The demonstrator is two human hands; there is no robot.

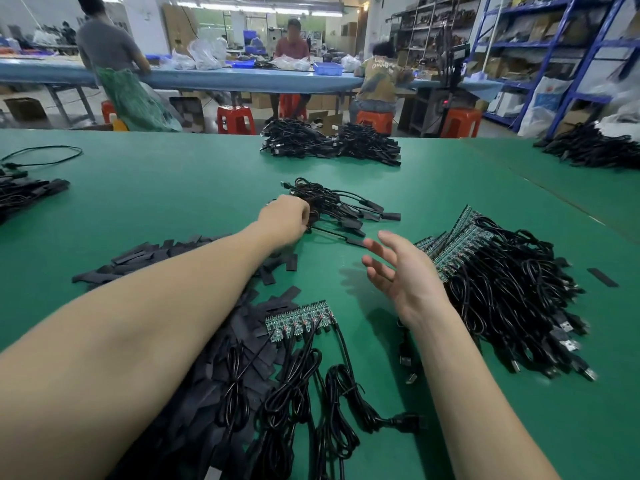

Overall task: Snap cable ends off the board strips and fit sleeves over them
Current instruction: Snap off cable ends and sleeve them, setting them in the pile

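Left hand: the left hand (pixel 285 216) reaches forward across the tabletop (pixel 173 202), its fingers curled into the near-left side of the small pile of sleeved cables (pixel 341 209); it grips some of those cables, though the fingertips are hidden behind the hand.
Right hand: the right hand (pixel 401 271) hovers above the tabletop, palm turned to the left, fingers spread and relaxed, holding nothing; it sits between the sleeved cables and the big heap on the right.
Sleeved cables: black leads with flat black sleeves on their ends, lying in a loose bundle at the middle of the tabletop.
Board strip: one green board strip (pixel 299 320) lies near the front, just right of the left forearm, with several coiled black cables (pixel 311 393) running from it toward the viewer.
Loose sleeves: a wide scatter of flat black sleeves (pixel 166 254) lies under and around the left forearm, some touching the board strip's left end.
Unworked heap: a stack of board strips with cables (pixel 502 289) sits to the right of the right hand, green edges fanned toward the middle.
Far piles: finished cable bundles (pixel 332 143) rest at the far edge of the tabletop.
Background: people sit on red stools (pixel 235 121) at a blue bench (pixel 207 79); shelving (pixel 554 46) stands on the right.
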